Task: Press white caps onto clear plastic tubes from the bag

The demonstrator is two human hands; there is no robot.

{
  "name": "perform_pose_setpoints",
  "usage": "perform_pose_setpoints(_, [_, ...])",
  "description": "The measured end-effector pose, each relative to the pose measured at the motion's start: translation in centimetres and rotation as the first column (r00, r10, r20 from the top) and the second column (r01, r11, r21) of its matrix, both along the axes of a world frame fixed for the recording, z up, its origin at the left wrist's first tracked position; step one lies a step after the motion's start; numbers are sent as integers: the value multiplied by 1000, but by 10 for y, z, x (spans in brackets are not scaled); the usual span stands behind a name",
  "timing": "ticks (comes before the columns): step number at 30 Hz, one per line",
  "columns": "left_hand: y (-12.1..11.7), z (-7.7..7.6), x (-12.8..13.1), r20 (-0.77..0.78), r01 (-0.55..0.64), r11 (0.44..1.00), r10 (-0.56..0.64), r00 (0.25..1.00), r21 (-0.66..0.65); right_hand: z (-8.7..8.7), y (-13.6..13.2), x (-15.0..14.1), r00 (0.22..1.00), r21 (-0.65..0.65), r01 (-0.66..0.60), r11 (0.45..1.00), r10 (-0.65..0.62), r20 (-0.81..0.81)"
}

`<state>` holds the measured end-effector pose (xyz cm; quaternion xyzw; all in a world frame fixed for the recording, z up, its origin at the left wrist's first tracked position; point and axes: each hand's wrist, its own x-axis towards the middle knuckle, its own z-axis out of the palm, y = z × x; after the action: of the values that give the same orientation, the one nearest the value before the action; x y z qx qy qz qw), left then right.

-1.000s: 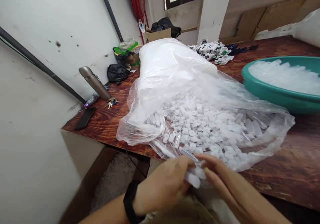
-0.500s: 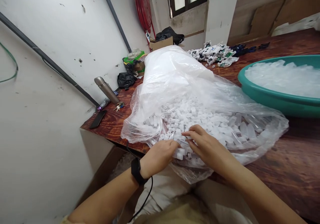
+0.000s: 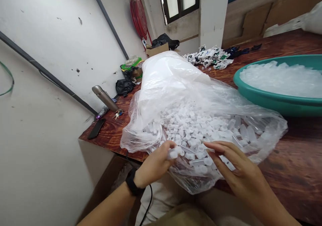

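Observation:
My left hand is closed around a few small white plastic caps, which stick out past the thumb and fingers. It is over the near edge of a clear plastic bag. To its right, my right hand hovers above the bag's mouth, thumb and forefinger tips drawn together in a pinch; anything between them is too small to make out. Beneath and beyond both hands, a heap of loose white caps spills inside the bag, mixed with longer translucent tubes.
A green basin filled with translucent pieces stands at right on the wooden table. At left are a steel flask, keys and a phone. White and green parts lie piled behind the bulging bag.
My hands have moved apart: the right has drawn away to the right and nearer me, its fingertips coming together. My left hand has turned, showing the caps in it. The view has shifted slightly.

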<state>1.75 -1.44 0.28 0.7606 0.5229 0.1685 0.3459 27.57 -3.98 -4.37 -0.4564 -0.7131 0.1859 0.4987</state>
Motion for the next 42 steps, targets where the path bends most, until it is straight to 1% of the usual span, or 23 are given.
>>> perform_pose_setpoints(2, [0, 1, 5, 165, -103, 992, 113, 980, -66, 1, -5, -11, 999, -3, 12, 1000, -12, -36])
perform_pose_setpoints(3, [0, 1, 10, 289, -152, 980, 184, 940, -130, 1, -7, -18, 998, -14, 10, 1000, -11, -67])
perform_pose_setpoints(4, [-1, 1, 15, 431, -190, 958, 267, 862, -213, 2, -9, -27, 994, -31, 6, 999, -9, -109])
perform_pose_setpoints(5, [-2, 1, 21, 566, -210, 929, 353, 745, -304, 3, -11, -37, 987, -53, 8, 999, -16, -161])
perform_pose_setpoints(6, [-3, 1, 27, 670, -208, 898, 429, 606, -387, 4, -12, -46, 976, -77, 14, 997, -31, -217])
perform_pose_setpoints(7, [-5, 0, 32, 739, -188, 871, 486, 467, -453, 4, -13, -55, 962, -98, 25, 995, -51, -268])
perform_pose_setpoints(8, [-6, -1, 36, 776, -160, 853, 520, 356, -497, 4, -13, -63, 947, -119, 41, 992, -77, -311])
perform_pose_setpoints(9, [-8, -3, 38, 795, -138, 847, 530, 295, -513, 4, -13, -70, 934, -136, 63, 989, -106, -341])
perform_pose_setpoints(10, [-9, -4, 38, 807, -121, 848, 529, 262, -516, 4, -13, -75, 925, -155, 89, 984, -139, -354])
perform_pose_setpoints(12, [-10, -8, 33, 823, -102, 858, 512, 247, -504, 5, -13, -80, 927, -181, 122, 976, -178, -332])
perform_pose_setpoints(15, [-10, -10, 21, 839, -115, 894, 446, 313, -432, 7, -10, -83, 941, -230, 127, 965, -191, -280])
perform_pose_setpoints(18, [-10, -9, 13, 855, -205, 928, 368, 365, -312, 10, -5, -86, 944, -313, 51, 949, -148, -296])
perform_pose_setpoints(21, [-11, -11, 10, 873, -306, 924, 334, 355, -229, 12, -1, -94, 963, -387, 0, 922, -105, -249])
perform_pose_setpoints(24, [-11, -15, 8, 861, -296, 911, 381, 337, -287, 14, -3, -105, 983, -382, 59, 922, -121, -141])
perform_pose_setpoints(27, [-9, -17, 7, 856, -217, 892, 445, 264, -397, 16, -5, -113, 987, -363, 52, 930, -103, -124])
perform_pose_setpoints(29, [-7, -17, 7, 850, -189, 871, 486, 201, -453, 17, -3, -112, 986, -377, 43, 925, -100, -133])
perform_pose_setpoints(32, [-7, -16, 6, 837, -163, 852, 521, 165, -498, 16, 2, -102, 994, -310, 87, 947, -102, -34])
perform_pose_setpoints(34, [-9, -16, 5, 830, -150, 845, 533, 165, -513, 17, 5, -94, 996, -229, 83, 970, -71, 63])
perform_pose_setpoints(36, [-10, -17, 5, 832, -139, 849, 528, 168, -511, 20, 6, -89, 992, -196, 68, 978, -46, 116])
perform_pose_setpoints(37, [-11, -17, 5, 840, -139, 857, 514, 177, -495, 22, 6, -88, 992, -207, 69, 976, -44, 121])
perform_pose_setpoints(39, [-12, -16, 6, 873, -154, 897, 439, 212, -414, 27, 6, -87, 994, -260, 39, 965, -12, 105])
perform_pose_setpoints(41, [-13, -14, 6, 901, -184, 935, 345, 262, -304, 33, 7, -88, 995, -335, -36, 942, 65, 76])
perform_pose_setpoints(42, [-13, -13, 6, 906, -199, 942, 318, 280, -270, 35, 7, -87, 992, -371, -75, 926, 108, 68])
